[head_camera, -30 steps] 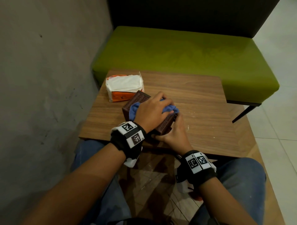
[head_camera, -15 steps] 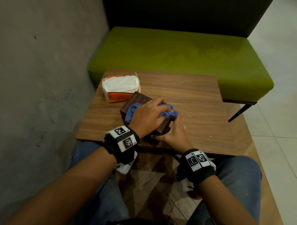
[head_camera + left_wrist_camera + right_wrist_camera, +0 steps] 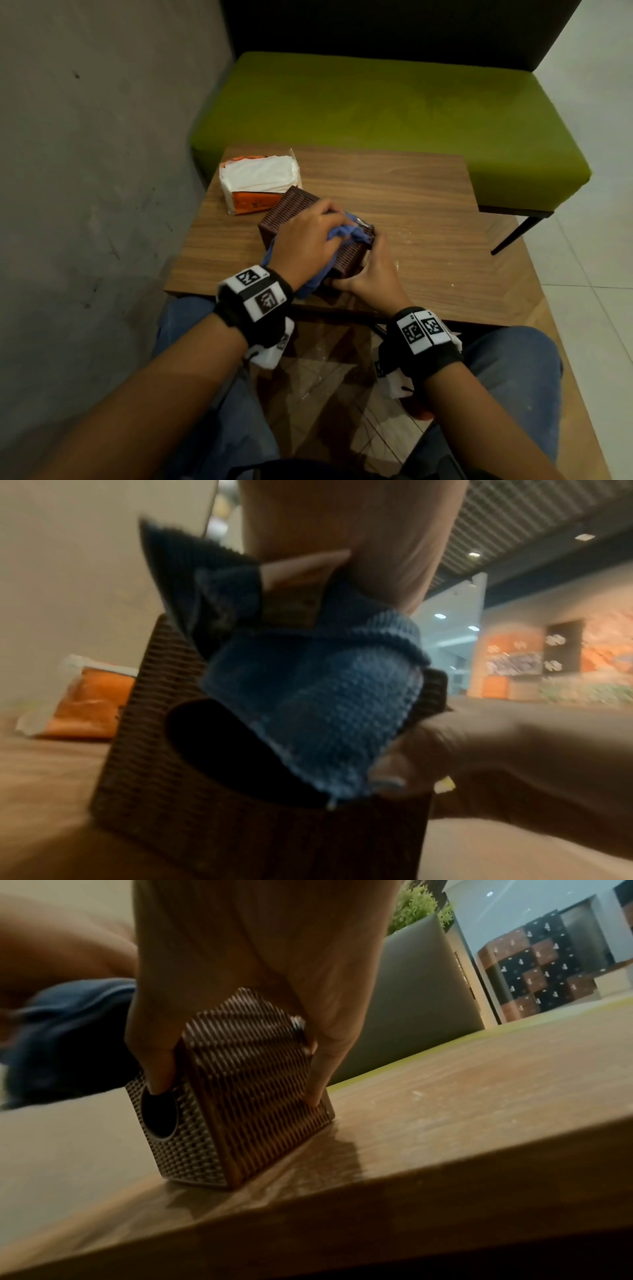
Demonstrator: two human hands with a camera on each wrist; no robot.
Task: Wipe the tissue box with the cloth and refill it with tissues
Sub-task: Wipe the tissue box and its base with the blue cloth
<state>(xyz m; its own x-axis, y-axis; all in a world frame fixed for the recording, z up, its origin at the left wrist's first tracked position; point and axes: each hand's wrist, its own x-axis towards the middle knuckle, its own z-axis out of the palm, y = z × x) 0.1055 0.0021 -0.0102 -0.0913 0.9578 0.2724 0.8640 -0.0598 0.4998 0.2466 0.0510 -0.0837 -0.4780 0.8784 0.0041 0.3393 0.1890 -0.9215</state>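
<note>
A dark brown woven tissue box (image 3: 291,212) lies on its side on the wooden table (image 3: 411,192), its round opening (image 3: 159,1114) facing me. My left hand (image 3: 308,236) lies on top of the box and grips a blue cloth (image 3: 346,231) against it. One corner of the cloth (image 3: 315,704) hangs over the opening. My right hand (image 3: 368,270) grips the box's near right end, thumb at the opening's rim and fingers (image 3: 318,1080) on the far side. The box (image 3: 147,750) fills the left wrist view. A pack of white tissues in an orange wrapper (image 3: 260,183) sits behind the box.
A grey wall (image 3: 85,171) runs close along the left. A green bench (image 3: 376,102) with a dark back stands behind the table. The table's near edge (image 3: 274,298) lies just under my wrists, with my knees in jeans below.
My left hand has drawn the cloth back along the box top toward me, so more of the box's far end shows. The right hand has kept its grip.
</note>
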